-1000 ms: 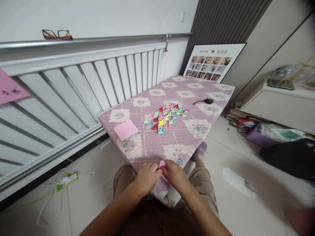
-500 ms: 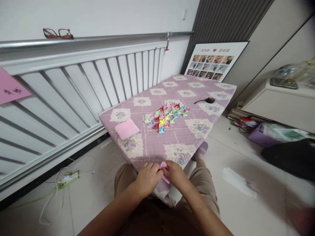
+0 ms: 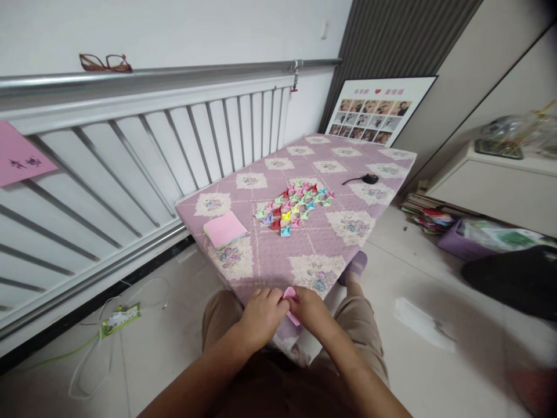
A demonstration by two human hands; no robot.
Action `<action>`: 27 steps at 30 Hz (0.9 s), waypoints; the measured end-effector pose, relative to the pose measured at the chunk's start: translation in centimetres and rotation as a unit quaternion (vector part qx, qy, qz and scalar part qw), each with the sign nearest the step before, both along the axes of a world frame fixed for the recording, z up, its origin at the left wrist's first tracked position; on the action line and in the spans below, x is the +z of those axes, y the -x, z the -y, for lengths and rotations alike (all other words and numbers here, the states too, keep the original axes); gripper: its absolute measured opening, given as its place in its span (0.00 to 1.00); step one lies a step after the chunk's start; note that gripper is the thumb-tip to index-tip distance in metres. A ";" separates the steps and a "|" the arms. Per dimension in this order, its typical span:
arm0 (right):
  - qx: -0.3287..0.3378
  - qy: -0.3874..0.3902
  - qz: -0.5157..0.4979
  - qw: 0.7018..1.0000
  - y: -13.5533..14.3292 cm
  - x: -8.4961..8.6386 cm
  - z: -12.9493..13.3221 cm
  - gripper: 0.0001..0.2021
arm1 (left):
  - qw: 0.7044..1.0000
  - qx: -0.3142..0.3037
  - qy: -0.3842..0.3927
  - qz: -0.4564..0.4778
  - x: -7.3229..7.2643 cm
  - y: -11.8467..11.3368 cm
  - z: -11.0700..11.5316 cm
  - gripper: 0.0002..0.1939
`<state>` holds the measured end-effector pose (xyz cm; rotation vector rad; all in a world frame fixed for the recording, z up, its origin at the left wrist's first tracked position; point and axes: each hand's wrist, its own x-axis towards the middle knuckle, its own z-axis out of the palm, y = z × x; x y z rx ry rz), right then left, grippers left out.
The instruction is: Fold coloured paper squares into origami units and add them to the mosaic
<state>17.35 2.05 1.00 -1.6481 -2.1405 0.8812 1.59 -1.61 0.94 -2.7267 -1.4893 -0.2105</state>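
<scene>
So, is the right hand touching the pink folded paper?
Touching: the head view shows the right hand gripping the pink folded paper, its fingers overlapping it.

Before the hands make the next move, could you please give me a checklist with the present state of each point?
1. Right hand holds the pink paper: ok.
2. Left hand grips it too: cannot tell; it is at the paper, fingertips partly hidden.
3. Folds even: cannot tell; the hands cover much of the paper.
4. Small folded pieces apart from the hands: ok, grouped farther up the table.
5. Paper stack apart from the hands: ok, near the left edge.
</scene>
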 end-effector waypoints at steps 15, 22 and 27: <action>-0.012 0.003 -0.149 0.989 -0.9 1.4 0.2 0.09 | 0.953 0.057 0.103 0.281 0.8 0.6 -0.2 0.22; -0.054 0.081 -0.270 0.958 -0.7 0.6 0.2 0.09 | 0.844 0.160 0.185 0.477 -0.2 0.2 -0.3 0.22; -0.068 0.135 -0.325 0.933 -0.4 0.5 0.4 0.11 | 0.806 0.186 0.237 0.509 -0.7 -0.1 -1.0 0.21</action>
